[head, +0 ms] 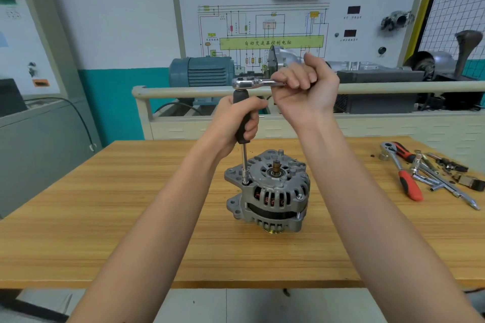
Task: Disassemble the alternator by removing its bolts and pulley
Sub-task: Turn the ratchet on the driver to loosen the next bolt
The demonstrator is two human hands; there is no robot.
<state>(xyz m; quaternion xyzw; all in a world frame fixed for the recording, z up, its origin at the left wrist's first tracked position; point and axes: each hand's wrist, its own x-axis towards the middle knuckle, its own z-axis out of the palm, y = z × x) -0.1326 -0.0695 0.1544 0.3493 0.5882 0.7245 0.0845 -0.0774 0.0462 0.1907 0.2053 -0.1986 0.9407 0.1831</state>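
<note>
Alternator (270, 191) stands shaft-up on our table (105, 217); our left hand (236, 123) grips the upright driver (242, 118), right hand (304, 86) grips the level ratchet (252, 83).

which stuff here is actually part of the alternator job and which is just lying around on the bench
In use:
- alternator
- black-handled socket driver, held upright by the left hand, tip on a bolt at the housing's edge
- chrome ratchet, gripped by the right hand

Lying about:
- red-handled ratchet
- loose chrome bars and small parts at the table's right end
</note>
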